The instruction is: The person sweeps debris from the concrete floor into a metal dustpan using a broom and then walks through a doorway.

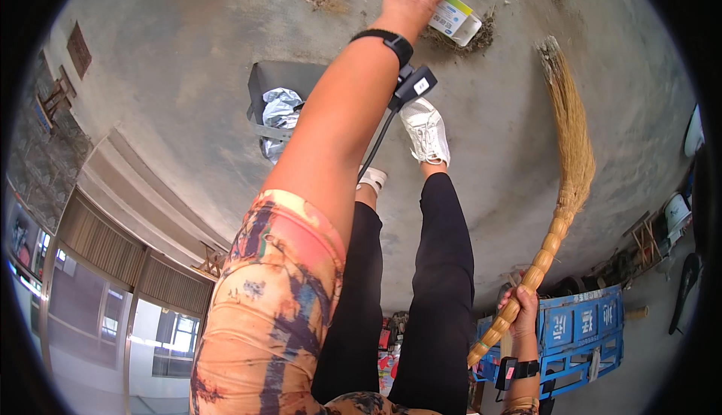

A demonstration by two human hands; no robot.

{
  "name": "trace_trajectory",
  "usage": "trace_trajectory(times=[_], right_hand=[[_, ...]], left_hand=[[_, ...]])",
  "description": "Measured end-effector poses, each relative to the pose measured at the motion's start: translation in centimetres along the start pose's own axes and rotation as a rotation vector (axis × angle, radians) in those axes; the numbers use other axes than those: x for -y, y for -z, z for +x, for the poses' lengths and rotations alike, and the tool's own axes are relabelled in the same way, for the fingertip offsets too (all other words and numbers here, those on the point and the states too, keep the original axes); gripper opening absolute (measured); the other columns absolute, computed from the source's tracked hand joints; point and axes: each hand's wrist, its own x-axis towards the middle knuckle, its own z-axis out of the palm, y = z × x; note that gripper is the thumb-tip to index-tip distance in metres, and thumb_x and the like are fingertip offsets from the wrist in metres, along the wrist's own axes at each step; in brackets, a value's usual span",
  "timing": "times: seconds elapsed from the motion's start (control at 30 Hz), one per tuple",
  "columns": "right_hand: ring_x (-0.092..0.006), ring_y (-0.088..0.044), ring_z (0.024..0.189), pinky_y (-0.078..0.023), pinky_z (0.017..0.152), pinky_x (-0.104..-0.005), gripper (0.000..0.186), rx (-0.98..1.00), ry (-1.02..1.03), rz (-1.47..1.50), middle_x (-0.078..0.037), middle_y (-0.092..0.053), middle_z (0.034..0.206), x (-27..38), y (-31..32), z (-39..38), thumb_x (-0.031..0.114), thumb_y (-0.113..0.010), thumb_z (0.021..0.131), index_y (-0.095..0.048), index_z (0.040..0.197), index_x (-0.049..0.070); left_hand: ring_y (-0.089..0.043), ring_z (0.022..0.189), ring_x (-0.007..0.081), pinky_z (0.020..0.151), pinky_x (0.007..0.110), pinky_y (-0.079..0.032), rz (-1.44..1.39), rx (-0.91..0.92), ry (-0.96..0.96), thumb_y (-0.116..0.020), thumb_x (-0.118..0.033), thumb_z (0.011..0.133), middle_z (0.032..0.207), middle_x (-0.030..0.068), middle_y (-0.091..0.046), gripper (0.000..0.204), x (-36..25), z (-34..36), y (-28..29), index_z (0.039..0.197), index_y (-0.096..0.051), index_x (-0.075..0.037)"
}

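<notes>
My left hand (410,0) reaches far forward with its fingers spread over a small white, yellow and pink carton (453,20). The carton lies tilted on a clump of dark debris (481,37) on the floor. Whether my fingertips touch it, I cannot tell. My right hand (520,310) is wrapped round the segmented handle of a straw broom (568,129), bristles pointing away from me to the far right. Left of my feet stands a grey dustpan (282,74) holding crumpled silver packaging (280,108), partly hidden behind my left forearm.
A wisp of dry straw (325,1) and scattered grit lie on the concrete floor (519,114). My white shoe (426,131) is close to the dustpan. A blue cart (579,325) stands at lower right. Steps (150,182) and glass doors (90,310) are on the left.
</notes>
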Motion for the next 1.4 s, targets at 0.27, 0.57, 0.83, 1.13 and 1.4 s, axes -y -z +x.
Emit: trace_trajectory(times=[0.27, 0.57, 0.83, 1.13, 1.4], right_hand=[[-0.0174, -0.052, 0.051, -0.047, 0.046, -0.0293, 0.051, -0.011, 0.003, 0.068, -0.009, -0.051, 0.066, -0.1, 1.2, 0.4, 0.014, -0.054, 0.076, -0.032, 0.121, 0.004], [-0.0175, -0.051, 0.052, -0.046, 0.048, -0.03, 0.048, -0.025, -0.03, 0.06, -0.009, -0.049, 0.066, -0.1, 0.9, 0.1, 0.014, -0.053, 0.077, -0.033, 0.121, 0.006], [-0.0171, -0.051, 0.053, -0.046, 0.049, -0.0306, 0.047, 0.0, -0.037, 0.034, -0.008, -0.05, 0.066, -0.5, 0.0, 0.6, 0.015, -0.053, 0.078, -0.033, 0.12, 0.008], [-0.017, -0.051, 0.048, -0.045, 0.041, -0.0284, 0.034, -0.161, 0.158, -0.141, -0.009, -0.049, 0.066, -0.6, 0.5, -0.3, 0.013, -0.055, 0.076, -0.036, 0.104, 0.01], [-0.0159, -0.05, 0.048, -0.044, 0.042, -0.0261, 0.031, -0.112, 0.403, -0.139, -0.007, -0.049, 0.063, 4.2, 1.9, 2.2, 0.022, -0.056, 0.076, -0.04, 0.1, 0.011]], left_hand=[[-0.043, 0.103, 0.0234, 0.088, 0.045, -0.031, -0.012, 0.14, 0.247, -0.069, -0.016, 0.056, 0.107, 0.0067, -0.046, 0.072, 6.2, -9.1, 3.4, 0.12, -0.037, -0.013], [-0.04, 0.109, 0.0262, 0.082, 0.045, -0.041, 0.166, 0.714, 0.274, -0.074, -0.016, 0.055, 0.116, 0.0073, -0.041, 0.071, 9.9, -22.6, 6.3, 0.118, -0.042, -0.025], [-0.056, 0.089, 0.0323, 0.078, 0.04, -0.044, -0.282, 1.273, 0.202, -0.054, -0.01, 0.069, 0.093, 0.0159, -0.059, 0.022, 6.7, -25.9, -0.3, 0.089, -0.063, -0.009], [-0.057, 0.084, 0.0322, 0.074, 0.039, -0.044, -0.603, 0.667, 0.71, -0.053, -0.019, 0.074, 0.086, 0.0145, -0.061, 0.02, 7.0, -29.1, -3.0, 0.089, -0.062, -0.008], [-0.043, 0.106, 0.0314, 0.09, 0.036, -0.036, -0.513, 0.075, 0.752, -0.06, -0.005, 0.07, 0.117, 0.0171, -0.041, 0.056, 5.0, -31.3, 4.0, 0.12, -0.036, -0.002]])
